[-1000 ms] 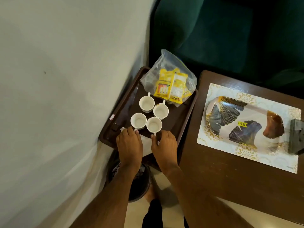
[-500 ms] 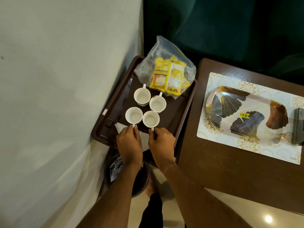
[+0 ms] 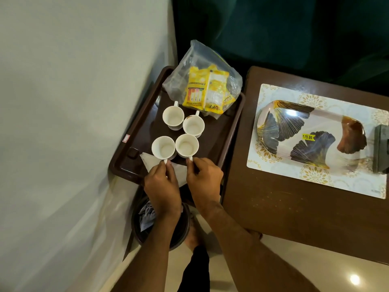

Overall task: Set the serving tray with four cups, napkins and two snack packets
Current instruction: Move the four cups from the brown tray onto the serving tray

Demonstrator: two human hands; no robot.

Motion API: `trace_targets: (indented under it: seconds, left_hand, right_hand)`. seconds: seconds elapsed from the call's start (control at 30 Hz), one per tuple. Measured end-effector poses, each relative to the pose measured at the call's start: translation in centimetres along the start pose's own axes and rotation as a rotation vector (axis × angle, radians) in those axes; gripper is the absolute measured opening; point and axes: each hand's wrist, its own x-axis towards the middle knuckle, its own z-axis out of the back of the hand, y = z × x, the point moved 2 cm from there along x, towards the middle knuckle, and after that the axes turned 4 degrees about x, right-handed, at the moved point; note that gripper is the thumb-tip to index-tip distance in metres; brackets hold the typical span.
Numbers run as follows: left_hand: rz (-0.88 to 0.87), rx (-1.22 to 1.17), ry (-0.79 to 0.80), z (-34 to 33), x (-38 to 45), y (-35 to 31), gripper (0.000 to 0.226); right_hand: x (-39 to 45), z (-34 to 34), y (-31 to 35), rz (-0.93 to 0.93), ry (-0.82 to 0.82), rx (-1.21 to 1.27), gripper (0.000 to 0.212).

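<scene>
Pinching a cup handle in each hand, my left hand (image 3: 163, 186) and right hand (image 3: 205, 182) hold the two near cups (image 3: 163, 147) (image 3: 187, 146). Both stand at the brown tray's (image 3: 229, 131) near edge, beside the napkins (image 3: 150, 162).

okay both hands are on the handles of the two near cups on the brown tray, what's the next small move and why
Probably lift both near cups together and carry them toward the decorated tray on the table. The left hand pinches the near-left cup by its handle, and the right hand pinches the near-right cup. The decorated tray holds no cups yet.
</scene>
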Motion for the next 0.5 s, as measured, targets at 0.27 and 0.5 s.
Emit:
trace_targets:
  seconds: [0.27,0.5]
  left_hand:
    - [-0.132,-0.047,-0.012,0.6,-1.2,-4.9,0.025]
    - [-0.225,-0.028,-0.018,-2.2,-3.7,-11.2,0.025]
  right_hand:
    - [1.0,5.2,0.3,0.051,-0.083,0.077,0.015]
    - [3.5,11.9,-2.5,0.086,-0.186,0.068,0.011]
